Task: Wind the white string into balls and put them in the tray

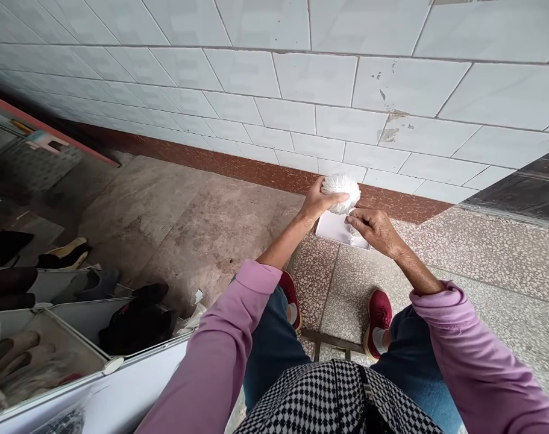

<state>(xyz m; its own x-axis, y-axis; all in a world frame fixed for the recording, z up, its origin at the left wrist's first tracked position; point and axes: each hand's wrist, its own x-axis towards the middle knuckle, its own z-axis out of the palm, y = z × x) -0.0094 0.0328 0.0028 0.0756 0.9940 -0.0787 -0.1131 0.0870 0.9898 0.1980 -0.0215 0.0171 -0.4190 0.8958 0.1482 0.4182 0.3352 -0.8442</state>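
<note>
A round white bundle with a shaggy, fringed surface [341,191] is held up in front of me, near the foot of the wall. My left hand [322,202] grips it from the left, the thumb lying across its front. Just below and to the right of the bundle, my right hand [372,229] is closed in a pinch, its fingertips close to the underside. What those fingertips hold is too small to tell. Beneath both hands, a flat white sheet or shallow box [331,226] lies on the floor, with some white bits on its right part.
A white-tiled wall [251,78] with a reddish-brown skirting [211,163] runs across ahead. At the lower left stands a white shelf unit [134,367] with shoes in its compartments. Red shoes [379,313] on my feet rest on the speckled floor [346,289].
</note>
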